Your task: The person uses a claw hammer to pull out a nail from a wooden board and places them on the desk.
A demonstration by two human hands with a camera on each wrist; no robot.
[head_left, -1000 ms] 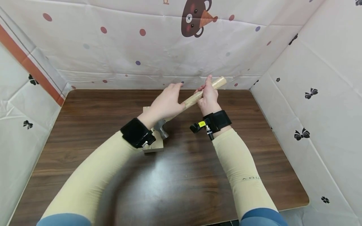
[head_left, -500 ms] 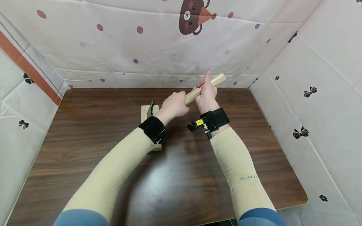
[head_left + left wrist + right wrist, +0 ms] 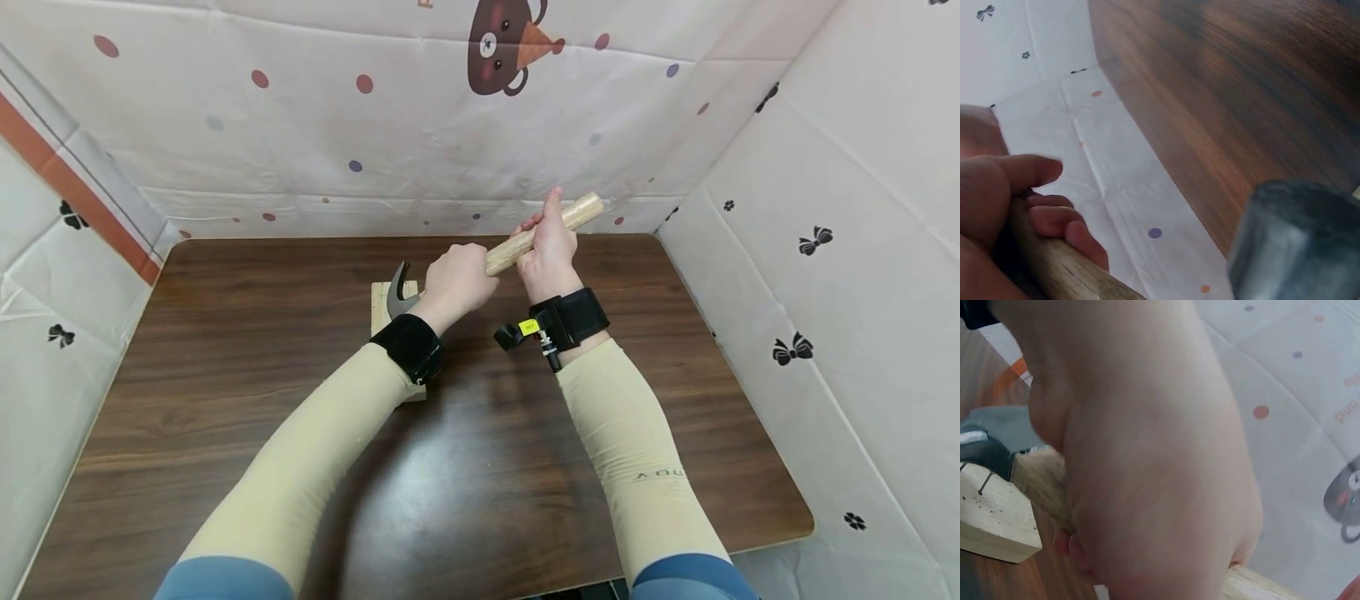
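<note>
A claw hammer (image 3: 510, 252) with a pale wooden handle is held by both hands. My left hand (image 3: 459, 279) grips the handle close to the head, fingers curled round it, as the left wrist view also shows. Nearer the butt end, my right hand (image 3: 549, 255) holds the handle, thumb pointing up. The claw (image 3: 401, 292) shows beyond the left wrist, overlapping a pale wooden block (image 3: 380, 310) on the table. That block (image 3: 997, 519) carries thin dark lines on its top in the right wrist view. The striking face (image 3: 1310, 206) looms large in the left wrist view.
The brown wood-grain table (image 3: 225, 375) has rounded corners. White printed sheeting (image 3: 300, 125) hangs along its back and both sides. Each wrist wears a black strap (image 3: 573, 321) with a small device.
My left hand has gone from partly spread over the hammer to gripping its handle near the head. The hammer has turned so its claw now points up and away. The right hand stays nearly in place.
</note>
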